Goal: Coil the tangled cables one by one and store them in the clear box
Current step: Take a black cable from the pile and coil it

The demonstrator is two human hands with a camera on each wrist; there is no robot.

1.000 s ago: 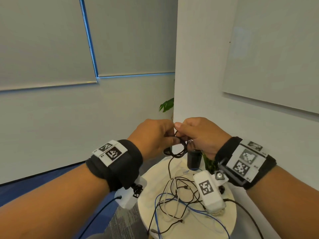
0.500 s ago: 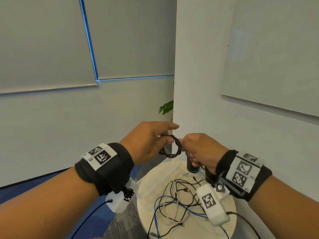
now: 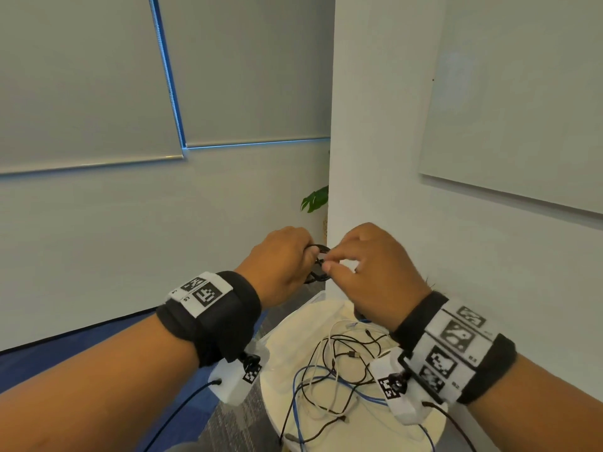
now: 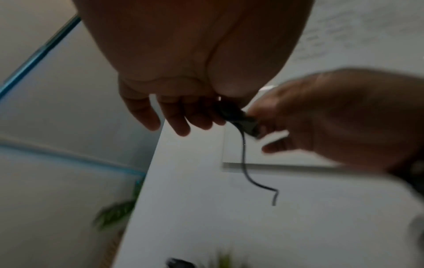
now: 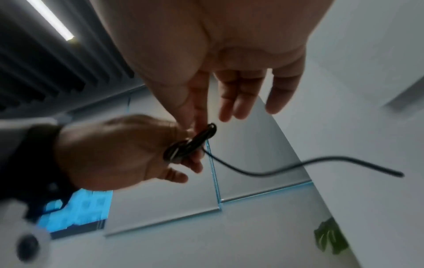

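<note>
A small coil of black cable is held up in the air between both hands, above the round table. My left hand grips the coil in curled fingers. My right hand pinches the coil's near side with thumb and forefinger, its other fingers spread loosely. A short loose tail of the cable hangs free below the coil. A tangle of black, white and blue cables lies on the table. I cannot make out the clear box.
The white round table stands against a white wall corner, with a green plant behind it. A whiteboard hangs on the right wall. Blue and grey carpet lies to the left.
Both hands have risen a little with the coil. My right hand, a fist just right of the coil half a second ago, now pinches it with thumb and forefinger.
</note>
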